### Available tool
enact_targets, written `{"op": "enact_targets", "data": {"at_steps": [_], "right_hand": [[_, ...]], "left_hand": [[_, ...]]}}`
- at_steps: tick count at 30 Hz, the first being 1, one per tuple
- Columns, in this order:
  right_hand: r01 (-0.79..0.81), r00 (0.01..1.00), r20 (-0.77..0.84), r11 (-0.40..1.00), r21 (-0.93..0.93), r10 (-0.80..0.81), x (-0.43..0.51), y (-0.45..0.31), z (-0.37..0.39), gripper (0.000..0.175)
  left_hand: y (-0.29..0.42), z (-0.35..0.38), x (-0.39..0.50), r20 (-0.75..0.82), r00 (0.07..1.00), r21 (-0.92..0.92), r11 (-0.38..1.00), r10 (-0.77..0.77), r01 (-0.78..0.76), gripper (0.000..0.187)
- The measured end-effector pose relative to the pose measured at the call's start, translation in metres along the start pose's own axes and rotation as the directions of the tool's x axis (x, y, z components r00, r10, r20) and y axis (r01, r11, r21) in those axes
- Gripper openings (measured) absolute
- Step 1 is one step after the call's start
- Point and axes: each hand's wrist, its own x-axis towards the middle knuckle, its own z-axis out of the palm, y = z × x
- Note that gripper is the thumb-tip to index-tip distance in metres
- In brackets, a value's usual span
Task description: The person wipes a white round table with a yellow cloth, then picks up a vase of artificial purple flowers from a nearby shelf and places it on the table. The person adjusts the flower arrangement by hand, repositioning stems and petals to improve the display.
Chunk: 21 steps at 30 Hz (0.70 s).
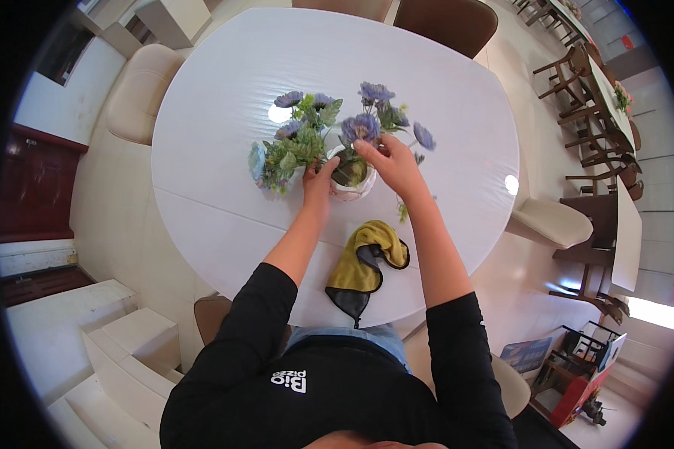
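Artificial flowers with purple-blue blooms (pixel 361 128) and green leaves (pixel 297 151) spread out of a white round flower pot (pixel 351 194) on the table. A paler blue bloom (pixel 256 161) hangs at the left of the bunch. My left hand (pixel 318 184) is against the pot's left side, thumb at the rim, its fingertips partly hidden by leaves. At the pot's right, my right hand (pixel 394 163) pinches the spray just below a large purple bloom. A yellow-green cloth with grey backing and dark edging (pixel 354 264) lies crumpled between my forearms.
The round white table (pixel 219 123) has a glossy cover with a seam. Around it stand a beige chair (pixel 143 95), a brown chair (pixel 446 25) and a cream seat (pixel 553 221). More tables and wooden chairs (pixel 573 73) line the right side; a dark red door (pixel 36 182) is at left.
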Motion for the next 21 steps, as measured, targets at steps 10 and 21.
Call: {"op": "enact_targets", "data": {"at_steps": [10,21], "right_hand": [[0.013,0.994,-0.105,0.994,0.110,-0.001,-0.004,0.015,0.011,0.062],[0.342,0.774,-0.505,0.923,-0.177,-0.383,-0.154,0.070,0.023,0.041]], "left_hand": [[0.006,-0.001,-0.028,0.272,0.893,0.271,0.862,0.359,-0.429,0.063],[-0.064,-0.018,0.010,0.173,0.887,0.465,0.759,0.428,-0.456,0.060]]}}
